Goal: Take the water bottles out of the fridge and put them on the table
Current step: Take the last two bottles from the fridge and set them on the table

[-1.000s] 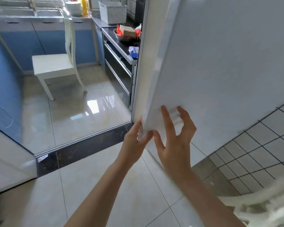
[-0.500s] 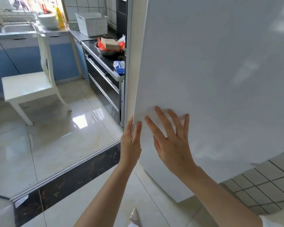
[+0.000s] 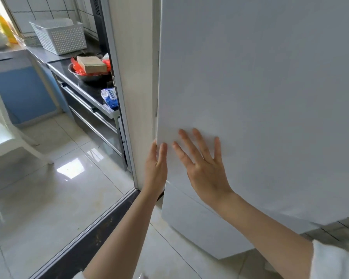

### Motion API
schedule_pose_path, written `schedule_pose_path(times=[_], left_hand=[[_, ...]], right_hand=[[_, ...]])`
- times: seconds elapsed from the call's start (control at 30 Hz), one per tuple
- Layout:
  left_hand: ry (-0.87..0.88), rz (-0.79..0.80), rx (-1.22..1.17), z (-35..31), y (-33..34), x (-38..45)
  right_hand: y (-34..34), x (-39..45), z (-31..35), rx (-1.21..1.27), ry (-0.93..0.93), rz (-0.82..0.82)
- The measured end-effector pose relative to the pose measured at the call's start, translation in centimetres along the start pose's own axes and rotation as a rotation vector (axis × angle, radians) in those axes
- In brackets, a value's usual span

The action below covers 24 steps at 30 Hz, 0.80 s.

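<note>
1. Standing at the fridge (image 3: 260, 87), the person has both hands on its upper door (image 3: 250, 57), which looks shut or very nearly shut against the cabinet; no interior shows.
2. Left hand (image 3: 156, 168): its grip is loosely spread, fingers straight and close together, tips hooked at the door's left edge, thumb lying along the side next to the pale post (image 3: 135, 87). It pinches nothing.
3. Right hand (image 3: 205, 166): fingers fanned wide, palm laid flat on the door face just right of the left hand. Nothing is held in it.
4. Water bottles: 0 are visible. I judge they are behind the closed door, but the view cannot confirm how many or on which shelf.
5. Bench for the bottles: I cannot tell which surface is meant. A dark counter (image 3: 85, 91) at far left carries a bowl (image 3: 89, 75) and a basket (image 3: 58, 35); no dining table is in sight.
6. Progress, as a judgement: 0 bottles moved, nothing set down. Whether this door contact is an opening or a closing cannot be told from the hands alone.
7. Left to do if starting: pull the door at its left edge, reach in, lift each bottle, carry it out, set it upright.
</note>
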<state>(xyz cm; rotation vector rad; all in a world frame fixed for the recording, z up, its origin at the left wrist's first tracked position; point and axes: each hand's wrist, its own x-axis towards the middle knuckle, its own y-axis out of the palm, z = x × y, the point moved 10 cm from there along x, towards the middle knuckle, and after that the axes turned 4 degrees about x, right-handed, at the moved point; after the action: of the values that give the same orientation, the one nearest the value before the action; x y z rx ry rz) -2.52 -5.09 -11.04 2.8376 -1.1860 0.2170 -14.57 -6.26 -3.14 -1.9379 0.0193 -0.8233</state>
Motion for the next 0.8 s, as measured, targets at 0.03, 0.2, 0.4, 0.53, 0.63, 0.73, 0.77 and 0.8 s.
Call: schedule_pose_path(times=[0.03,0.2,0.4,0.53,0.63,0.73,0.77,0.8], left_hand=[[-0.003,0.021,0.005,0.2,0.5,1.0],[-0.003,0.123,0.029,1.3,2.4,4.6],[0.004,0.259,0.015,2.2,4.7,7.8],[-0.024,0.285,0.003,2.9,6.1,9.2],[-0.029,0.321,0.016,3.4,7.0,10.5],[-0.021,0.348,0.021,3.5,7.8,11.4],[-0.025,0.352,0.018,3.6,7.9,11.5],[-0.032,0.357,0.014,3.7,8.0,11.5]], right_hand=[[0.5,0.5,-0.4,-0.017,0.017,-0.006],[2.6,2.5,-2.3,-0.096,0.092,-0.014],[5.4,3.9,-3.9,-0.173,0.183,0.079],[6.4,4.5,-4.9,-0.223,0.235,0.098],[6.7,5.2,-5.7,-0.262,0.244,0.073],[7.2,5.5,-6.5,-0.318,0.261,0.059],[7.4,5.5,-6.6,-0.333,0.262,0.065],[7.6,5.5,-6.6,-0.341,0.263,0.074]])
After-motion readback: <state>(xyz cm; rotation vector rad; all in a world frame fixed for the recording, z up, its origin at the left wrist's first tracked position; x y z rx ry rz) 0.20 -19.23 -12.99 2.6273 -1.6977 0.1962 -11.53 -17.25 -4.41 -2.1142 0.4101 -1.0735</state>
